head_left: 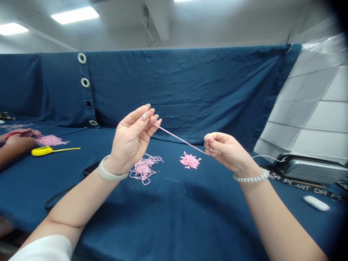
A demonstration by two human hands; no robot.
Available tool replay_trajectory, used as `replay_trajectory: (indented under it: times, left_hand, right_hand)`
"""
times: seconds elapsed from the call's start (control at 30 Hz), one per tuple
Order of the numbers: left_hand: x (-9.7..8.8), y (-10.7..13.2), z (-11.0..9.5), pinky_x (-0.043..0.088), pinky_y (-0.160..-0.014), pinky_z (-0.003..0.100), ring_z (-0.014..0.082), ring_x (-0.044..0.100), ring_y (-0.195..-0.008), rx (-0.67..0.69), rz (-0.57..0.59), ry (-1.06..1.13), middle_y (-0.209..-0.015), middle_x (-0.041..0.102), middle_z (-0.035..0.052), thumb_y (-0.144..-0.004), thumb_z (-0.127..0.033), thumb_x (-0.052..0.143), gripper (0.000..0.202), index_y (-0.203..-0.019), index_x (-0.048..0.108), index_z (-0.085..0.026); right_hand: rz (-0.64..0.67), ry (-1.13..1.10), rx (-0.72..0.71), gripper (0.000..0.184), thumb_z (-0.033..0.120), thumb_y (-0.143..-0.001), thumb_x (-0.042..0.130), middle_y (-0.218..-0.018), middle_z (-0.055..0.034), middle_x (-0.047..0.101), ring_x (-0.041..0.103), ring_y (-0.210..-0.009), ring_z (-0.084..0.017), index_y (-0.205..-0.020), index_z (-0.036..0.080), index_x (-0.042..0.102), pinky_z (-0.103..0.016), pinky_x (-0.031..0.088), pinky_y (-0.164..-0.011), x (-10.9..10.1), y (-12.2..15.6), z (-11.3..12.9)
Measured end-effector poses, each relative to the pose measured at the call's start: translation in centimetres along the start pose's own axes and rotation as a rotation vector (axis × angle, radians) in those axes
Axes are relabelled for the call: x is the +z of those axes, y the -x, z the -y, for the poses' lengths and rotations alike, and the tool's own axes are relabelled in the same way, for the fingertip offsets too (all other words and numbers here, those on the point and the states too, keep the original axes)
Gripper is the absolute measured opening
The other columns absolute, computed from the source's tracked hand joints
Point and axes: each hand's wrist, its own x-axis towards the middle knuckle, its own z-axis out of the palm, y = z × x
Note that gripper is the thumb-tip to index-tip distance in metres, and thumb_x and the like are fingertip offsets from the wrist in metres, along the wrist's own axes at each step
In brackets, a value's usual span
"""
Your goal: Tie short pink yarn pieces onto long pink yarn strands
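Note:
A thin pink strand of yarn point(178, 138) is stretched taut in the air between both hands. My left hand point(133, 137) is raised, palm toward me, and pinches the strand's upper end between fingertips. My right hand point(225, 149) is lower and to the right, fingers curled shut on the strand's other end. Below them on the blue cloth table point(174, 203) lie a loose tangle of pink yarn point(144, 168) and a small heap of short pink yarn pieces point(190, 160).
At the far left another person's hand point(19, 139) works with pink yarn point(50, 140) beside a yellow tape measure point(42, 150). A dark flat phone point(91, 168) lies behind my left wrist. A white earbud case point(316, 203) and a metal box point(312, 168) sit at right.

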Motion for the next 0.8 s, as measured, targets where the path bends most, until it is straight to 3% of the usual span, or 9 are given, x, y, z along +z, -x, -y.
replay_trajectory:
  times: [0.17, 0.27, 0.37, 0.5, 0.6, 0.8]
  left_hand:
    - [-0.1, -0.4, -0.3, 0.055, -0.081, 0.020, 0.0060, 0.067, -0.069, -0.037, -0.043, 0.039, -0.079, 0.070, -0.0060, -0.074, -0.014, 0.070, 0.018, -0.088, 0.068, -0.024]
    - [0.0, -0.4, -0.4, 0.056, -0.076, 0.019, 0.0050, 0.066, -0.066, -0.101, -0.001, 0.071, -0.080, 0.070, -0.0047, -0.074, -0.015, 0.070, 0.022, -0.095, 0.066, -0.021]
    - [0.0, -0.2, -0.3, 0.057, -0.072, 0.019, 0.0056, 0.065, -0.065, -0.141, 0.066, 0.075, -0.079, 0.070, -0.0018, -0.075, -0.015, 0.069, 0.015, -0.090, 0.067, -0.016]
    - [0.1, 0.5, -0.1, 0.058, -0.069, 0.023, 0.0076, 0.065, -0.061, -0.160, 0.147, 0.007, -0.073, 0.070, 0.0000, -0.079, -0.016, 0.066, 0.003, -0.082, 0.067, -0.015]
    - [0.3, 1.4, 0.1, 0.058, -0.064, 0.023, 0.0096, 0.066, -0.060, -0.214, 0.185, -0.081, -0.069, 0.071, 0.0002, -0.078, -0.016, 0.067, 0.002, -0.080, 0.067, -0.017]
    - [0.9, 2.8, 1.4, 0.058, -0.065, 0.023, 0.0119, 0.067, -0.065, -0.277, 0.289, -0.262, -0.070, 0.069, 0.0001, -0.076, -0.021, 0.069, 0.006, -0.073, 0.067, -0.015]
  right_hand:
    - [-0.033, 0.008, 0.027, 0.016, 0.024, -0.067, 0.077, -0.057, 0.0025, 0.052, 0.045, -0.050, -0.004, -0.070, 0.015, 0.064, -0.018, 0.040, -0.051, -0.8, -0.5, -0.8]
    - [-0.122, -0.016, 0.009, 0.016, 0.024, -0.066, 0.077, -0.056, 0.0026, 0.052, 0.046, -0.051, -0.005, -0.071, 0.016, 0.065, -0.017, 0.041, -0.051, -1.1, -0.9, -1.3]
    - [-0.221, -0.043, -0.069, 0.014, 0.023, -0.067, 0.077, -0.057, 0.0024, 0.052, 0.046, -0.052, -0.005, -0.070, 0.016, 0.066, -0.017, 0.041, -0.051, -0.6, -1.0, -1.0]
    - [-0.276, -0.083, -0.170, 0.012, 0.023, -0.066, 0.077, -0.061, 0.0015, 0.054, 0.048, -0.056, -0.006, -0.071, 0.017, 0.068, -0.017, 0.042, -0.052, 1.5, -0.1, 0.5]
    - [-0.248, -0.076, -0.203, 0.010, 0.024, -0.068, 0.076, -0.062, 0.0012, 0.055, 0.049, -0.057, -0.007, -0.071, 0.018, 0.068, -0.019, 0.042, -0.053, 3.9, 1.0, 1.4]
    - [-0.113, -0.081, -0.098, 0.012, 0.030, -0.072, 0.073, -0.062, 0.0015, 0.057, 0.049, -0.056, -0.007, -0.072, 0.019, 0.068, -0.020, 0.041, -0.053, 8.0, 2.8, 1.3]
